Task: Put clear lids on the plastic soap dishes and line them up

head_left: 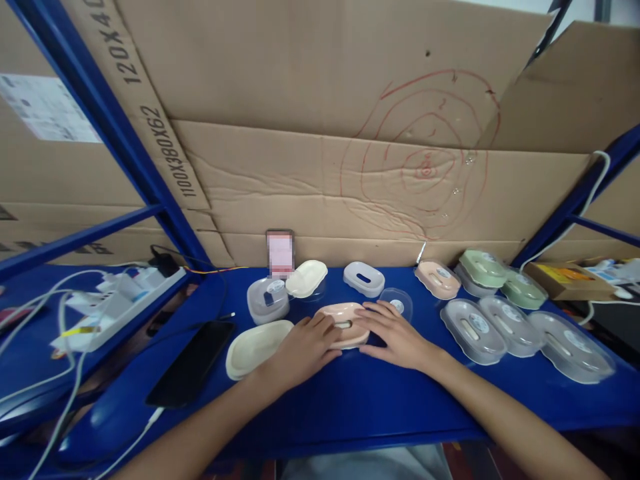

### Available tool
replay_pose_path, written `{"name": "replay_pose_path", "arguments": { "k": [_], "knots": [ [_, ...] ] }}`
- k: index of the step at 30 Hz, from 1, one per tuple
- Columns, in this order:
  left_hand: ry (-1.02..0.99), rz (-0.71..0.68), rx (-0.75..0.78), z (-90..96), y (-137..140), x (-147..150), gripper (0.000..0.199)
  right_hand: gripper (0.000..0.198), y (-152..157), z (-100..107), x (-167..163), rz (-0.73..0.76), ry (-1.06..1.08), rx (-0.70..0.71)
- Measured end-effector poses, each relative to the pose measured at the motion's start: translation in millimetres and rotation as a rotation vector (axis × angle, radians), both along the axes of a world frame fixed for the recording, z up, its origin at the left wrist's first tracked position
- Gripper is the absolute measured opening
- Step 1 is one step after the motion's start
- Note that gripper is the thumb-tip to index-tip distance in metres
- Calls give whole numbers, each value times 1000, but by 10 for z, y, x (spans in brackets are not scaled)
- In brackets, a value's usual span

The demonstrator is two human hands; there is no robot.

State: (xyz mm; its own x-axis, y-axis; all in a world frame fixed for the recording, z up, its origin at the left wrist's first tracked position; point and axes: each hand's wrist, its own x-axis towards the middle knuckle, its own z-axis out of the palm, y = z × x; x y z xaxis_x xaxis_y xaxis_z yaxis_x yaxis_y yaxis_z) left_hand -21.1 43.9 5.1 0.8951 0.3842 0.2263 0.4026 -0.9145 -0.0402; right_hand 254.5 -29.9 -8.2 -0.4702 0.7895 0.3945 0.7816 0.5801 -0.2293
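Observation:
A peach oval soap dish with a long slot in its middle lies on the blue table between my hands. My left hand grips its left end, fingers curled over the rim. From the right, my right hand holds the other end, with its fingers on the far edge and the thumb near the front. Behind the right fingers lies a clear plastic lid with a round label. A cream oval tray sits beside my left wrist, partly covered by it.
A lavender dish, a cream tray and a clear-lidded container stand behind. Several lidded dishes are at right. At left lie a black phone and a power strip with cables. Another phone leans against cardboard.

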Motion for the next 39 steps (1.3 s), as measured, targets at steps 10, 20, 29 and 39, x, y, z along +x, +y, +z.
{"name": "replay_pose_path", "arguments": {
  "k": [10,20,29,39],
  "knots": [
    [-123,31,-79,29,156,-71,34,37,111,-141,-120,54,83,155],
    [-68,-62,-267,18,253,-118,46,36,72,-112,-75,86,-19,188],
    [-103,-115,-204,-14,213,-91,34,39,32,-48,25,-196,-182,201],
    [-120,-215,-472,158,145,-124,40,55,-163,135,454,-418,-146,-409]
  ]
}}
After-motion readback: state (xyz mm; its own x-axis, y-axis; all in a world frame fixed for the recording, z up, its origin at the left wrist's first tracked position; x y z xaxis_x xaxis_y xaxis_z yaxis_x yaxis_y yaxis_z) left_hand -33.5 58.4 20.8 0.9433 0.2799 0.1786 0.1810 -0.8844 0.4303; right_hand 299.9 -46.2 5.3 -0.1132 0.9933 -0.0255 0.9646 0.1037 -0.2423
